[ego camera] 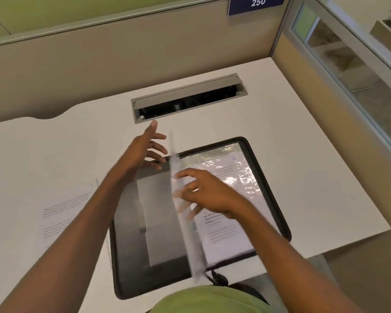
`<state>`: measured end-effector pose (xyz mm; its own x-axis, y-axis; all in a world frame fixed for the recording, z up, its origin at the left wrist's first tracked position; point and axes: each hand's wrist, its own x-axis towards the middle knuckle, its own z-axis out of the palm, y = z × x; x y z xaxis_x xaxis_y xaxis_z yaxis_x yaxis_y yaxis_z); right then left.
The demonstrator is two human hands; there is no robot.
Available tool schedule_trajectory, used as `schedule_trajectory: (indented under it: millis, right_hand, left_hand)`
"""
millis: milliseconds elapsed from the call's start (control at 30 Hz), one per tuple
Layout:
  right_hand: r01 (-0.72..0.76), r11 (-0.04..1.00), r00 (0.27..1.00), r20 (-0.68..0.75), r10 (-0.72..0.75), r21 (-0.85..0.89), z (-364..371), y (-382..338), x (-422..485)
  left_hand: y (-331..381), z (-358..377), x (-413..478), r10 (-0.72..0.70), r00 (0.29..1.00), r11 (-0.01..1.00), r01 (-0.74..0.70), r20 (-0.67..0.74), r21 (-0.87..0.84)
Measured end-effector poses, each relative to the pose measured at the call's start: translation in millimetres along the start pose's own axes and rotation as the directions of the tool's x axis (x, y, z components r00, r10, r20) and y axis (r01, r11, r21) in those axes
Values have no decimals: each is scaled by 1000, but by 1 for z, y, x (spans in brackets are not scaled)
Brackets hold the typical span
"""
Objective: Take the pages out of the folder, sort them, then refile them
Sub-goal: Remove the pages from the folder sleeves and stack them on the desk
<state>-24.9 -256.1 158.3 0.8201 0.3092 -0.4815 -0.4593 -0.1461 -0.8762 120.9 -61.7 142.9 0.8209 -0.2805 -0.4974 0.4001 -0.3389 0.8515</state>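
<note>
A black zip folder [272, 175] lies open on the white desk [314, 166]. Its right half holds printed pages in shiny plastic sleeves [226, 168]. One sleeve [185, 222] stands on edge along the spine, blurred by motion. My right hand [203, 190] is against that upright sleeve, fingers spread on its right face. My left hand [147, 150] hovers above the folder's far left corner with fingers straight and apart, holding nothing. A printed page [63, 213] lies flat on the desk to the left of the folder, partly under my left forearm.
A grey cable hatch [187, 98] with its lid up is set into the desk beyond the folder. Beige partition walls close the back and right. The desk's right edge runs near the folder, with a glass panel [348, 64] beyond it.
</note>
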Motion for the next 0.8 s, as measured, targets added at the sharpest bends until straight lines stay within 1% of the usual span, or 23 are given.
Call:
schedule_trajectory:
  millis: [67, 133, 167, 200, 233, 300, 367, 433, 467, 500, 567, 633, 700, 733, 800]
  right_hand:
    - [7, 999, 1000, 16, -6, -46, 41, -1, 16]
    - [24, 990, 998, 65, -15, -136, 79, 5, 30]
    - [36, 979, 996, 92, -18, -201, 94, 10, 35]
    - [50, 967, 993, 115, -21, -251, 104, 15, 38]
    - [61, 962, 991, 131, -26, -265, 111, 20, 39]
    - [71, 966, 993, 106, -46, -247, 111, 30, 38]
    - [53, 965, 999, 1, -54, -255, 96, 43, 35]
    - [-2, 961, 987, -157, -43, -275, 69, 60, 33]
    - [-32, 956, 968, -249, -44, -292, 52, 71, 32]
    - [-58, 946, 939, -340, -57, -318, 34, 82, 31]
    - [-119, 924, 855, -510, -92, -365, -2, 101, 27]
    - [-179, 900, 757, -640, -133, -398, -34, 116, 21]
    - [-248, 868, 679, -716, -161, -431, -60, 127, 16]
    - [-290, 843, 657, -735, -169, -453, -70, 133, 15]
    - [-355, 797, 653, -740, -163, -488, -84, 143, 13]
  left_hand:
    - [-6, -24, -11, 11, 1000, 994, -7, -29, 110]
    - [-22, -50, -16, 79, 990, 979, -54, -121, 195]
    - [-31, -62, -17, 105, 980, 977, -70, -171, 200]
    - [-43, -74, -17, 108, 970, 977, -63, -219, 202]
    - [-54, -86, -18, 91, 962, 977, -36, -257, 209]
    - [-80, -106, -16, 54, 951, 970, 23, -304, 244]
    - [-103, -119, -13, 36, 951, 950, 64, -309, 307]
    - [-119, -124, -10, 48, 952, 931, 67, -303, 360]
    - [-125, -124, -8, 67, 951, 918, 60, -303, 393]
    - [-130, -124, -5, 101, 950, 900, 40, -296, 435]
    - [-138, -123, 3, 172, 949, 846, -4, -266, 532]
    - [-145, -123, 8, 185, 947, 831, -9, -261, 556]
    - [-155, -121, 11, 182, 941, 819, 16, -285, 574]
    - [-159, -119, 13, 175, 935, 816, 38, -310, 577]
    - [-164, -112, 16, 159, 909, 829, 89, -385, 552]
